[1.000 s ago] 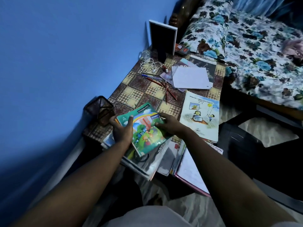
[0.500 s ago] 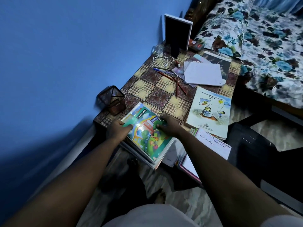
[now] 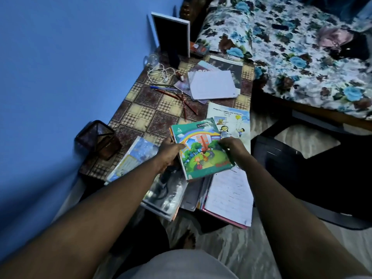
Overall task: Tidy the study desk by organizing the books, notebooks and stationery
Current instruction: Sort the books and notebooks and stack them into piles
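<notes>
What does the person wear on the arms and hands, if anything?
Nothing that shows. The left grip and right grip are bare hands, no gloves or rings. The left forearm and right forearm are bare too: no sleeves, watch or bracelet. Dim light may hide small items.

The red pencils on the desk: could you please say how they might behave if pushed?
The red pencils look thin and stiff, so probably light and apt to roll. They lie crossed, so nudging one likely shifts others.
</notes>
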A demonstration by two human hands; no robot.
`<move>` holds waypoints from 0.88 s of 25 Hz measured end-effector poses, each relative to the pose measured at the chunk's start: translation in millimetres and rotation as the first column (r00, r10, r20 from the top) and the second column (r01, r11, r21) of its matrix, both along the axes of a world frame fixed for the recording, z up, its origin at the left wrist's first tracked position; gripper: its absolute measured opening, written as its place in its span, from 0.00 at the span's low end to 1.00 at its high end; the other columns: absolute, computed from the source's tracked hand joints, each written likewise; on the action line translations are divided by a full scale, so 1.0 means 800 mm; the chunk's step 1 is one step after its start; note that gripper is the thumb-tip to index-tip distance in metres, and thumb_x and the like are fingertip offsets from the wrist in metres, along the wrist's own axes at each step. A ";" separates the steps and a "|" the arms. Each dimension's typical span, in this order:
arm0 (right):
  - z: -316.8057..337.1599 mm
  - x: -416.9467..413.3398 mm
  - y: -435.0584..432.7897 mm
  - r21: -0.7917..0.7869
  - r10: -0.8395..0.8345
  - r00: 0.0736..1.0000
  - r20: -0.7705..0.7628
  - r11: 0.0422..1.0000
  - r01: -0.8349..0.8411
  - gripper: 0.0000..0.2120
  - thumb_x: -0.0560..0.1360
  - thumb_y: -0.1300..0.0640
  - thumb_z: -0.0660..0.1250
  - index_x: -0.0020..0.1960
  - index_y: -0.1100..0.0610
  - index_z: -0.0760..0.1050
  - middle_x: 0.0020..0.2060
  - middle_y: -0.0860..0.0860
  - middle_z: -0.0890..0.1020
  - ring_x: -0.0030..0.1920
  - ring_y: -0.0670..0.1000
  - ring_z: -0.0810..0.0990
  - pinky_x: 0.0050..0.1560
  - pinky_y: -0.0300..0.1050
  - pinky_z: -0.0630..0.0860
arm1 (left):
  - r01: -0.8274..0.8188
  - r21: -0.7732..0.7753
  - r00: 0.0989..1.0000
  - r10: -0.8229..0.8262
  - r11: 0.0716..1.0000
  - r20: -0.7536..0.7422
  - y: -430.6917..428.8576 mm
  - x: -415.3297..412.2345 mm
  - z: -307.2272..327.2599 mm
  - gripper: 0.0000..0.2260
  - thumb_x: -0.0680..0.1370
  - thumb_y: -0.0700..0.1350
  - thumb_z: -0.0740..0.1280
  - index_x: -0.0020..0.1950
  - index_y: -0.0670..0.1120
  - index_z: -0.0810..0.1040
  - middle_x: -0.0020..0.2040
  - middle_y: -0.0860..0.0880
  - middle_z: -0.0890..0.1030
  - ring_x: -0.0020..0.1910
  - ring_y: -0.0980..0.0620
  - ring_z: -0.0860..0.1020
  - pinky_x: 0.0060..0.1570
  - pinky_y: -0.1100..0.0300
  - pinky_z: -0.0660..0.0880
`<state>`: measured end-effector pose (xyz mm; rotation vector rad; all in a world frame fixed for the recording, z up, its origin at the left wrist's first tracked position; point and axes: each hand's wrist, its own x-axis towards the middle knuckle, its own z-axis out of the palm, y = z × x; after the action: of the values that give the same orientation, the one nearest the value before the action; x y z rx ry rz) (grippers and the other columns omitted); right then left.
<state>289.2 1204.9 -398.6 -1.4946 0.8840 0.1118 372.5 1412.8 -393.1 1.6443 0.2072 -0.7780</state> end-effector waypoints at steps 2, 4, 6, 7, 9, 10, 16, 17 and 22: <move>0.008 -0.025 -0.029 -0.017 -0.004 0.993 -0.115 1.000 0.002 0.13 0.68 0.48 0.71 0.36 0.56 0.72 0.31 0.55 0.69 0.25 0.51 0.67 0.31 0.40 0.63 | 0.145 -0.002 0.989 -0.145 0.989 -0.030 -0.027 -0.006 -0.002 0.08 0.74 0.33 0.68 0.51 0.42 0.76 0.52 0.38 0.82 0.36 0.47 0.79 0.42 0.56 0.77; 0.015 -0.055 -0.053 -0.063 0.078 0.955 -0.285 0.993 -0.100 0.17 0.74 0.44 0.67 0.38 0.58 0.72 0.29 0.54 0.67 0.21 0.52 0.67 0.29 0.39 0.63 | 0.379 0.117 0.925 -0.377 0.918 -0.037 -0.049 -0.020 0.003 0.07 0.75 0.38 0.68 0.51 0.45 0.74 0.42 0.43 0.80 0.31 0.50 0.76 0.30 0.63 0.72; 0.021 -0.084 -0.065 -0.038 0.203 0.852 -0.483 0.967 -0.252 0.19 0.76 0.41 0.62 0.45 0.59 0.72 0.31 0.57 0.72 0.20 0.54 0.73 0.29 0.39 0.65 | 0.605 0.298 0.779 -0.626 0.739 -0.030 -0.065 -0.032 0.007 0.09 0.75 0.44 0.69 0.52 0.48 0.72 0.41 0.46 0.76 0.35 0.47 0.78 0.30 0.61 0.74; 0.021 -0.096 -0.069 0.015 0.265 0.786 -0.558 0.951 -0.309 0.20 0.76 0.41 0.59 0.48 0.58 0.72 0.33 0.58 0.75 0.23 0.55 0.78 0.29 0.39 0.65 | 0.683 0.376 0.685 -0.728 0.626 -0.031 -0.074 -0.037 0.007 0.09 0.75 0.46 0.69 0.50 0.48 0.72 0.43 0.45 0.76 0.39 0.44 0.80 0.32 0.56 0.78; 0.017 -0.110 -0.070 0.127 0.365 0.672 -0.645 0.918 -0.376 0.22 0.74 0.39 0.56 0.48 0.57 0.74 0.37 0.59 0.81 0.31 0.57 0.83 0.31 0.38 0.65 | 0.761 0.462 0.542 -0.838 0.457 -0.064 -0.085 -0.046 0.007 0.08 0.74 0.46 0.69 0.46 0.43 0.75 0.42 0.40 0.79 0.40 0.40 0.83 0.37 0.48 0.81; 0.017 -0.115 -0.069 0.167 0.397 0.625 -0.673 0.904 -0.394 0.23 0.73 0.38 0.55 0.46 0.57 0.76 0.39 0.59 0.83 0.34 0.57 0.84 0.32 0.38 0.65 | 0.786 0.468 0.504 -0.857 0.404 -0.108 -0.091 -0.049 0.007 0.10 0.75 0.45 0.68 0.49 0.38 0.77 0.41 0.37 0.81 0.36 0.39 0.83 0.36 0.48 0.82; 0.039 -0.118 -0.059 0.205 0.380 0.534 -0.755 0.911 -0.358 0.28 0.78 0.40 0.52 0.39 0.62 0.75 0.26 0.56 0.82 0.26 0.55 0.81 0.30 0.34 0.69 | 0.879 0.440 0.337 -0.891 0.182 -0.304 -0.113 -0.065 0.010 0.40 0.81 0.46 0.60 0.74 0.36 0.29 0.52 0.32 0.81 0.33 0.40 0.82 0.45 0.46 0.80; 0.037 -0.116 -0.059 0.194 0.354 0.546 -0.759 0.924 -0.329 0.27 0.78 0.39 0.54 0.41 0.63 0.75 0.26 0.57 0.82 0.25 0.56 0.81 0.31 0.36 0.73 | 0.882 0.442 0.322 -0.895 0.164 -0.310 -0.112 -0.063 0.006 0.41 0.81 0.47 0.59 0.73 0.39 0.26 0.53 0.33 0.82 0.32 0.42 0.82 0.45 0.45 0.80; 0.045 -0.072 -0.055 -0.290 0.069 0.479 -0.875 0.718 -0.633 0.33 0.67 0.25 0.60 0.54 0.53 0.76 0.50 0.53 0.83 0.50 0.57 0.82 0.49 0.48 0.76 | 0.868 0.367 0.434 -0.869 0.334 -0.236 -0.101 -0.027 -0.012 0.37 0.74 0.59 0.68 0.72 0.38 0.60 0.54 0.38 0.81 0.41 0.38 0.84 0.42 0.40 0.81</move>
<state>231.4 1161.3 -362.5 -2.2888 1.4001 1.0606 351.1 1331.8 -402.8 2.1896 -0.6592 -1.6529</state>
